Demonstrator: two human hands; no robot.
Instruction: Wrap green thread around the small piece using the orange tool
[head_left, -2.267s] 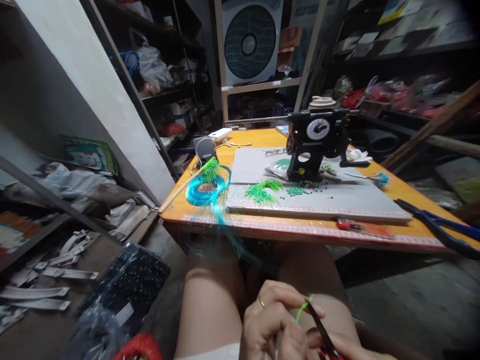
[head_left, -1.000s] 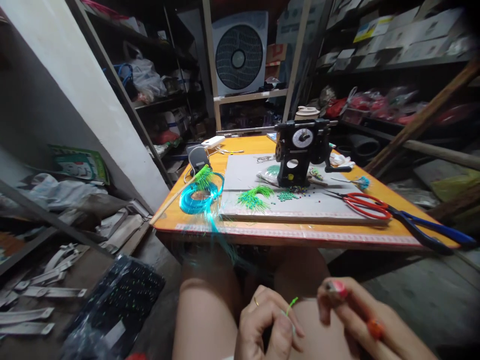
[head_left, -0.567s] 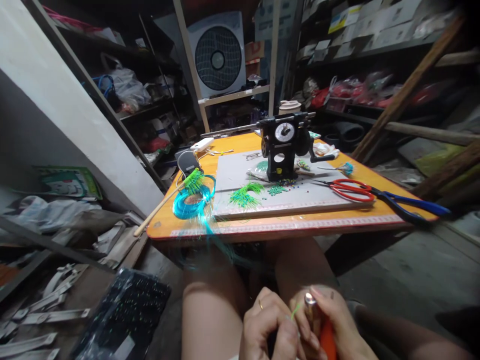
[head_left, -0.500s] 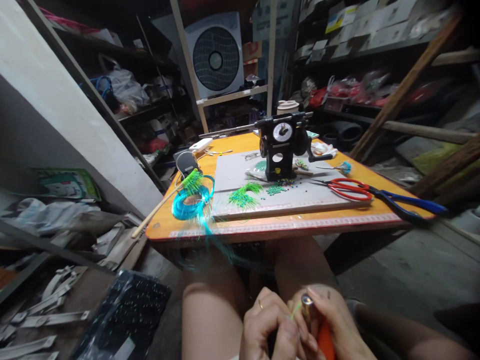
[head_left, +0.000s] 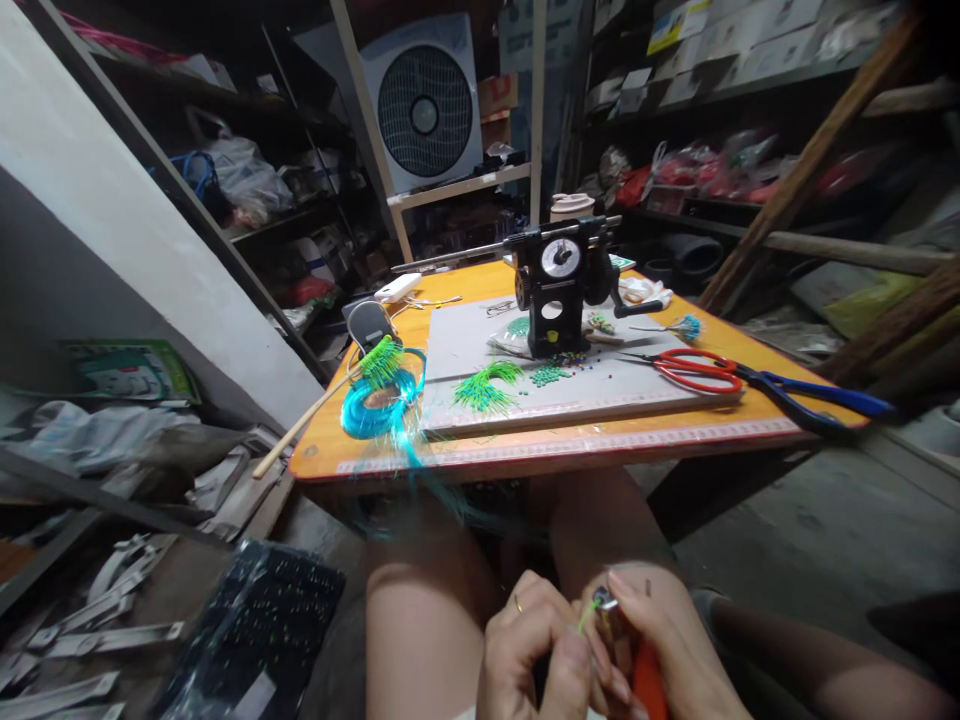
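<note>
Both hands were low over the person's lap, touching each other: the left hand (head_left: 534, 655) pinched a short green strand (head_left: 587, 614) between thumb and fingers, and the right hand (head_left: 664, 650) was closed around an orange lighter (head_left: 628, 652) whose metal top stood just beside the tip of the strand. Well apart from them, on the orange bench (head_left: 697, 432), lay red scissors (head_left: 694, 369), blue pliers (head_left: 817, 400), a black winding machine (head_left: 556, 286), a coil of blue line (head_left: 375, 408) and a bunch of green strands (head_left: 485, 387).
</note>
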